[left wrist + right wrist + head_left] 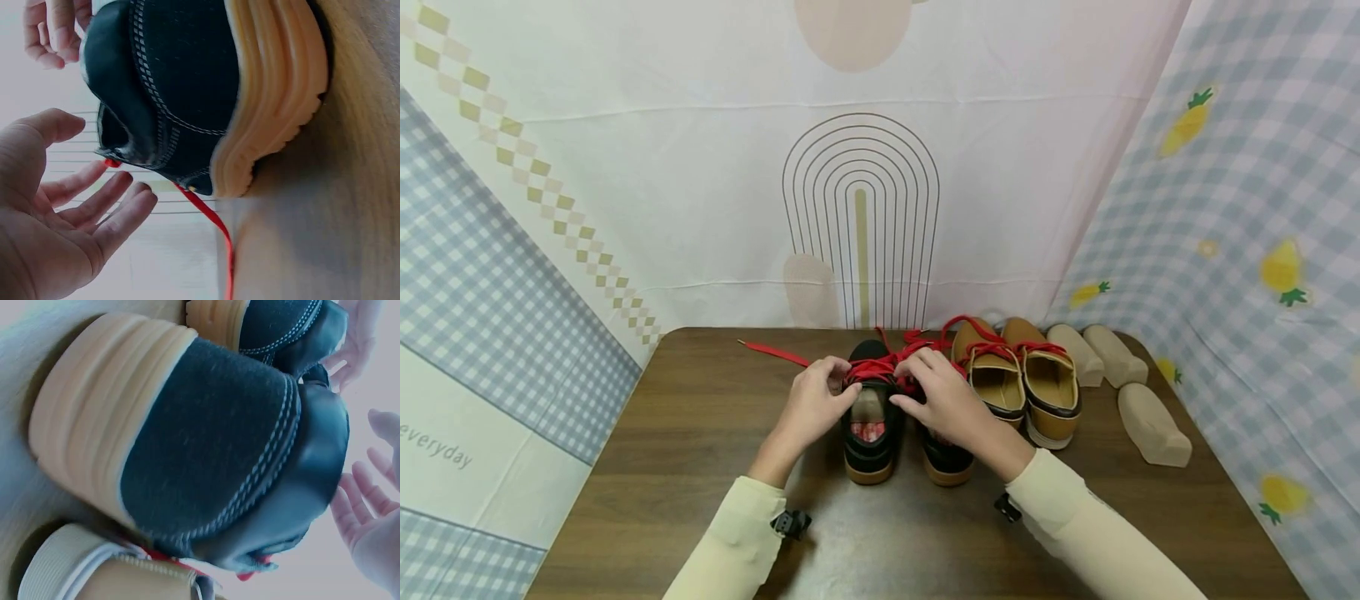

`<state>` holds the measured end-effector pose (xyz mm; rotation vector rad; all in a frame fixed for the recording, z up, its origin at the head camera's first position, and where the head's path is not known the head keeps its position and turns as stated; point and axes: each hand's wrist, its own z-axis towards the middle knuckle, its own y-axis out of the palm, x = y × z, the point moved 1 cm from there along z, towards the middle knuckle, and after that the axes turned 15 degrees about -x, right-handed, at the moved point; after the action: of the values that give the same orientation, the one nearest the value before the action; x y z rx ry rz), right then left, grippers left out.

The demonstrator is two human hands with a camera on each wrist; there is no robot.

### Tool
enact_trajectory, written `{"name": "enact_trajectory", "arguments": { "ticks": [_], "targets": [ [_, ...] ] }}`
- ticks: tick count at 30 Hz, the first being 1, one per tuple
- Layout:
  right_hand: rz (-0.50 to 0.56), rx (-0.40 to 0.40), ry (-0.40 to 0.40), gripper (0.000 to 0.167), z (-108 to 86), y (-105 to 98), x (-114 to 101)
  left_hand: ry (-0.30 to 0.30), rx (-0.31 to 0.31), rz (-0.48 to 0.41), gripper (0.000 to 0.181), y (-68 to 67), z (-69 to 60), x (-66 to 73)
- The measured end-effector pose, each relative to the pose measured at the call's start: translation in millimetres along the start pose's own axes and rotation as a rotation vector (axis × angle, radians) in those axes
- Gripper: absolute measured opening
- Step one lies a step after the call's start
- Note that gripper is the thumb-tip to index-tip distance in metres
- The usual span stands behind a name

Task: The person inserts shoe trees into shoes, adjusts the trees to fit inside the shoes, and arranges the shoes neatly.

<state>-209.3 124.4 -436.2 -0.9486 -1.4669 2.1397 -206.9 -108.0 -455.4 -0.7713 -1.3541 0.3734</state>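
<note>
A black shoe (869, 460) with a tan sole and red laces (871, 369) stands toe-away on the table; a beige insert and a red patterned insole show inside it. My left hand (817, 398) is at its left side, fingers loosely bent by the eyelets; in the left wrist view a fingertip meets a bit of red lace (112, 163). Over the gap to the matching black shoe (206, 437) hovers my right hand (942, 393), fingers spread and relaxed. It partly hides that second shoe in the head view. Neither hand visibly grips anything.
Two tan shoes (1051, 404) with red laces stand at the right. Beyond them lie several beige foot-shaped inserts (1152, 425). One loose lace end (767, 351) stretches left across the back of the wooden table (700, 467). Patterned cloth (715, 183) hangs behind.
</note>
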Motion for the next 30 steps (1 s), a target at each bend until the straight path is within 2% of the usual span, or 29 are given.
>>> {"name": "enact_trajectory", "arguments": {
  "ticks": [6, 10, 16, 23, 26, 30],
  "targets": [
    [0.012, 0.049, -0.030, 0.034, -14.6, -7.1, 9.3, 0.077, 0.043, 0.026, 0.032, -2.6, -3.8, 12.4],
    [0.016, 0.057, -0.035, 0.034, -23.2, -11.1, 13.8, 0.120, 0.054, -0.008, 0.033, -4.4, -6.8, 23.2],
    [-0.006, 0.079, -0.030, 0.038, -36.2, -16.1, 21.8, 0.168, 0.008, -0.113, 0.030, -2.7, -10.2, 40.5],
    [-0.008, 0.094, -0.026, 0.042, -55.5, -27.6, 33.4, 0.174, -0.059, -0.180, 0.034, 2.5, -8.7, 52.5],
    [0.005, 0.090, -0.014, 0.042, -65.3, -32.3, 40.0, 0.161, -0.092, -0.188, 0.035, 6.6, -7.8, 57.4],
    [-0.003, 0.101, 0.013, 0.044, -78.1, -37.6, 48.2, 0.153, -0.118, -0.148, 0.036, 11.8, -5.6, 63.7]
  ]
}}
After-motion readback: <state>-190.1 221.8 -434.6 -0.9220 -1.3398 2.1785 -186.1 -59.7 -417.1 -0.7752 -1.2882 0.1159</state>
